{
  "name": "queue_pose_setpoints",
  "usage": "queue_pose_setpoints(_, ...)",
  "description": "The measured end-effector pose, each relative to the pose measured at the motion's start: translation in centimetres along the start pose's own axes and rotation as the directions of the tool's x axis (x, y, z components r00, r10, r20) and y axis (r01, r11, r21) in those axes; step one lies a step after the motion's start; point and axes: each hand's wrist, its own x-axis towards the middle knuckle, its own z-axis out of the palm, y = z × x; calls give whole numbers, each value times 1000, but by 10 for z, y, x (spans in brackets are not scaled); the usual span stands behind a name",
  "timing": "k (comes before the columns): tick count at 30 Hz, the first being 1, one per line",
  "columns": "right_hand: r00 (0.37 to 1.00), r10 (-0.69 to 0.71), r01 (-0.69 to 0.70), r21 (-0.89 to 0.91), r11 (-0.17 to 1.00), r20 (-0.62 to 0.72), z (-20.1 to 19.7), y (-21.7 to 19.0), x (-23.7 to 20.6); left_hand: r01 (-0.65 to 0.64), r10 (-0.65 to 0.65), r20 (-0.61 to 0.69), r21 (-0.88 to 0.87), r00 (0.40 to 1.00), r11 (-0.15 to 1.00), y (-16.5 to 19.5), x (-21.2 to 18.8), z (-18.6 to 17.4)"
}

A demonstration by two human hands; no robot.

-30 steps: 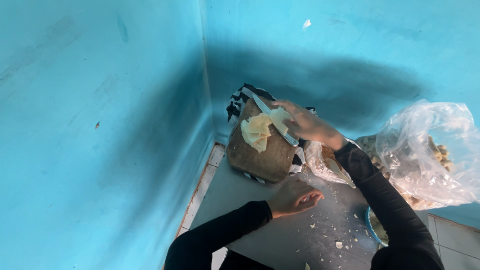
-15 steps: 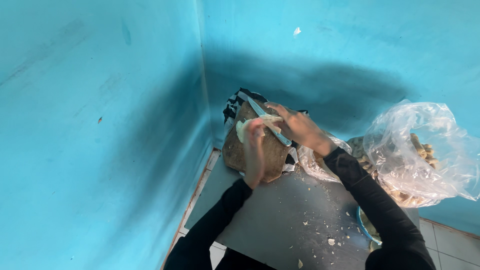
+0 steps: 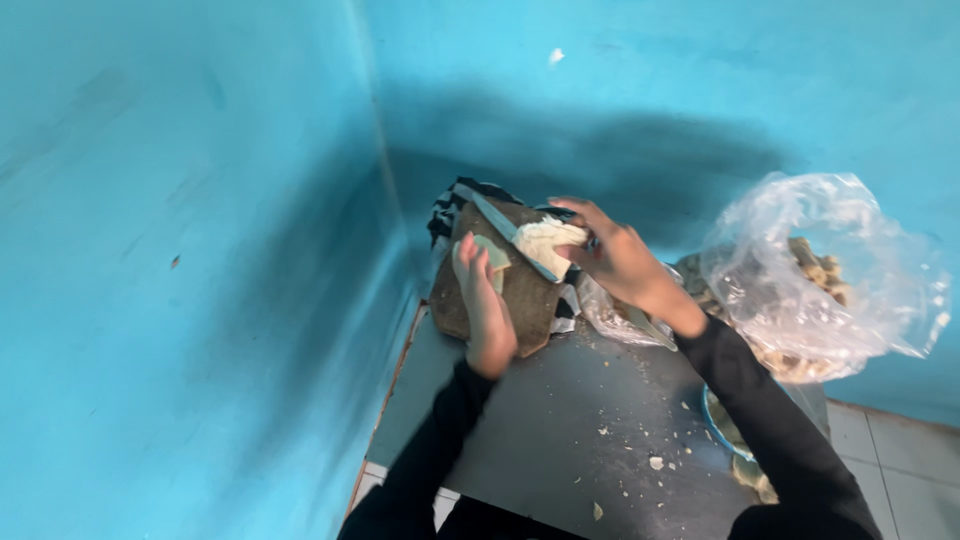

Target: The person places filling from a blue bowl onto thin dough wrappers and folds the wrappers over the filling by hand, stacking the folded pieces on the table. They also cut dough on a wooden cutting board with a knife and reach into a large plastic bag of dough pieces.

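Observation:
A round brown wooden chopping block (image 3: 530,295) lies at the far corner of a dark grey counter (image 3: 560,430). My left hand (image 3: 482,300) rests on the block and pinches a small pale piece of food (image 3: 494,253). My right hand (image 3: 615,255) grips a knife (image 3: 510,232) whose blade slants up to the left, and also holds a pale, creamy lump of food (image 3: 545,240) against the blade. Both arms wear black sleeves.
A striped black-and-white cloth (image 3: 450,205) sits under the block. A clear plastic bag (image 3: 810,275) of pale brownish pieces stands at the right, a smaller one (image 3: 620,315) beside the block. Crumbs (image 3: 655,462) dot the counter. Blue walls (image 3: 200,250) close in left and behind. A blue bowl rim (image 3: 712,425) shows at right.
My left hand has come up from the counter onto the block and taken a small pale piece. My right hand with the knife stayed over the block.

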Motion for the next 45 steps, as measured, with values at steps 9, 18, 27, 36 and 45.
queue_pose_setpoints(9,922,-387,318,-613,724,21,-22,8,-161,679,-417,582,-353,698,644,6,-134,26)
queue_pose_setpoints(18,958,-209,83,-505,859,-198,-42,-56,-202,731,-411,662,-316,627,605,27,-174,59)
queue_pose_setpoints(27,923,-29,-184,-505,843,-384,-64,-87,-187,666,-340,678,-298,652,684,37,-192,92)
queue_pose_setpoints(36,889,-127,-102,-459,883,-440,-53,-93,-169,613,-289,655,-338,698,714,38,-189,93)
queue_pose_setpoints(45,849,-202,-15,-405,914,-488,-48,-97,-156,517,-168,605,-466,779,719,29,-184,102)
